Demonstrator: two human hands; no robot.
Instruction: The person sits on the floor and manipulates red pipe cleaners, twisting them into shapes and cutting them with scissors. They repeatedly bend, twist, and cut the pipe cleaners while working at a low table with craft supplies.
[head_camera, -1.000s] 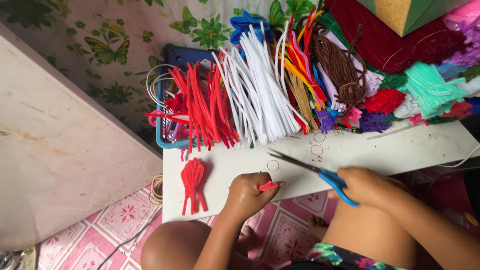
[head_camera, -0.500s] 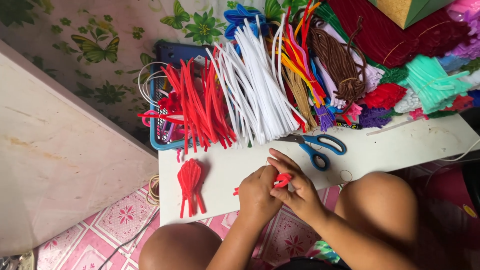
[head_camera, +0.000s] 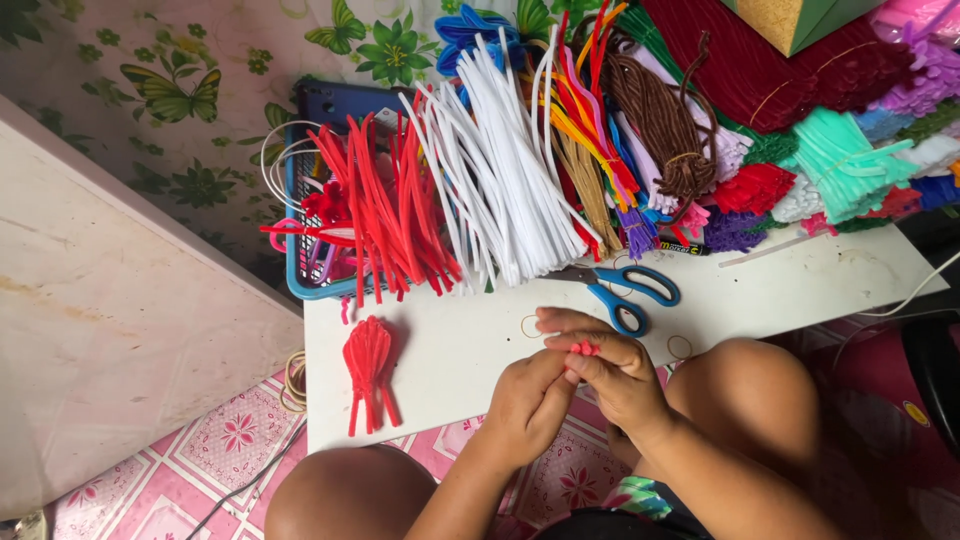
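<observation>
bare white board (head_camera: 450, 350) open between red bundle (head_camera: 368, 370) and hands, scissors (head_camera: 625, 290) just beyond

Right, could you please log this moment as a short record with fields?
left hand: pinches the red piece
right hand: fingers on the same red piece
scissors: blue handles, lying on the white board, unheld
red bundle: lies on the board, left of the hands
white stems: piled behind, beside red stems
basket: blue, far left

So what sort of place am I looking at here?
Likely a home craft corner on the floor: a low white board piled with pipe cleaners, blue scissors, pink floor tiles underneath.
</observation>
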